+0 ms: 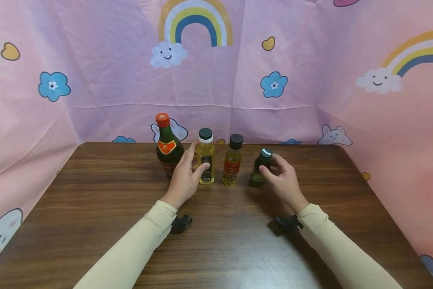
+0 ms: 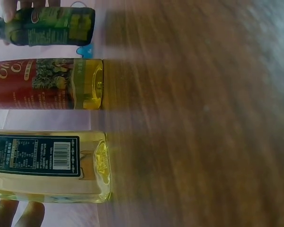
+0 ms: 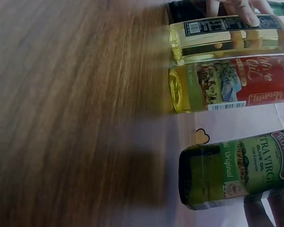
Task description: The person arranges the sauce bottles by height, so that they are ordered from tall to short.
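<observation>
My left hand (image 1: 184,181) holds a clear square bottle of yellow oil (image 1: 211,152) with a dark green cap, thumb on its dark label and fingers along its left side. Small and dark green, an olive oil bottle (image 1: 258,170) is in my right hand (image 1: 284,180), between thumb and fingers. In the right wrist view this olive oil bottle (image 3: 236,170) leans slightly, with fingers behind it. Between the two held bottles stands a round olive oil bottle (image 1: 232,166) with a red label and black cap, upright and untouched.
A tall dark green bottle (image 1: 169,146) with a red cap stands left of the held yellow oil bottle, partly behind my left hand. All are toward the back of the brown wooden table (image 1: 223,249). A pink and purple patterned cloth (image 1: 122,56) hangs behind and at both sides.
</observation>
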The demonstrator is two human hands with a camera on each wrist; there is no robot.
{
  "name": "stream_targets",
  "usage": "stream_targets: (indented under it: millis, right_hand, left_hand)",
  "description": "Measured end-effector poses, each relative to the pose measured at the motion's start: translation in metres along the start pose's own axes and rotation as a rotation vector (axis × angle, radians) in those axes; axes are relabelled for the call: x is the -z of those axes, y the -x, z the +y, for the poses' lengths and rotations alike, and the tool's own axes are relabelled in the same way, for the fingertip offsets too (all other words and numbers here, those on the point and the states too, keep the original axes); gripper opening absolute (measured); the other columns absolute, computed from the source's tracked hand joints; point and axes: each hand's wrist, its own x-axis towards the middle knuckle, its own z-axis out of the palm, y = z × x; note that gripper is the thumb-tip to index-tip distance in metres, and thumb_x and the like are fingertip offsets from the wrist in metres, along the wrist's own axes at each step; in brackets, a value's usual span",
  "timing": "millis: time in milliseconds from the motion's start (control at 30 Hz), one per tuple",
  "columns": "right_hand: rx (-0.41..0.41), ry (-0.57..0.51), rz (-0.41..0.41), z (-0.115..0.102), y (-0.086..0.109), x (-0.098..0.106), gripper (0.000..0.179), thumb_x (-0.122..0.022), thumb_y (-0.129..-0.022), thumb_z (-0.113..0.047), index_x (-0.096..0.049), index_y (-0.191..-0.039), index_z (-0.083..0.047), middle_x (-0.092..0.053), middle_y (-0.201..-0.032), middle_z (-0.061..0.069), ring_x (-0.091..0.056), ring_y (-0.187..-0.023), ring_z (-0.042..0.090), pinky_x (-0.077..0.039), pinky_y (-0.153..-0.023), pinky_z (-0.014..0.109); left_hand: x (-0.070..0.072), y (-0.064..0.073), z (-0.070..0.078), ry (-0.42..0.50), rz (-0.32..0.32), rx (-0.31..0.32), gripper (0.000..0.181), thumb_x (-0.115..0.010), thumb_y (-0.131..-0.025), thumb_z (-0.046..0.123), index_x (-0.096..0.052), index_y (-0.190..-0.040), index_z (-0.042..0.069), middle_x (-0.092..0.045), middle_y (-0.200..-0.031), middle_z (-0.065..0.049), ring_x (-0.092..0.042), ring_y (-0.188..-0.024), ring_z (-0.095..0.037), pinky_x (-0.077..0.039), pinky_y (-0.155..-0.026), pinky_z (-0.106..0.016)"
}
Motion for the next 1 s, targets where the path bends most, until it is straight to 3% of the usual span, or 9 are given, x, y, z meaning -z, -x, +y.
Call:
stream_targets:
  millis: [367,700,1000]
  right_hand:
    - [-0.038,-0.018,0.010,0.014,-0.001,-0.009,0.037,-0.068,-0.100,-0.007,-0.062,-0.136,0.000,-0.065,-0.128,0.019,-0.062,-0.115,0.010,-0.051,-0.099,0.022]
    - [-0.108,-0.012,-0.033,0.014,-0.005,-0.010,0.039,-0.067,-0.102,-0.011,-0.059,-0.139,-0.001,-0.064,-0.133,0.021,-0.062,-0.124,0.033,-0.046,-0.110,0.049]
    - [-0.095,-0.036,-0.069,0.017,-0.012,-0.017,0.040,-0.067,-0.101,-0.008,-0.058,-0.140,-0.001,-0.063,-0.134,0.022,-0.059,-0.131,0.034,-0.047,-0.109,0.050]
  left_hand:
    - [-0.001,0.003,0.000,0.003,-0.010,0.011,0.077,-0.066,-0.102,0.031,-0.023,-0.165,0.020,-0.042,-0.157,-0.013,-0.046,-0.142,-0.036,-0.042,-0.112,-0.060]
    - [-0.002,0.001,0.001,-0.004,-0.011,0.001,0.074,-0.064,-0.103,0.030,-0.023,-0.165,0.023,-0.046,-0.152,-0.013,-0.048,-0.140,-0.035,-0.041,-0.112,-0.059]
    - [-0.002,0.001,-0.004,0.003,0.002,0.029,0.076,-0.064,-0.104,0.028,-0.019,-0.166,0.022,-0.033,-0.164,-0.010,-0.037,-0.149,-0.032,-0.035,-0.118,-0.057]
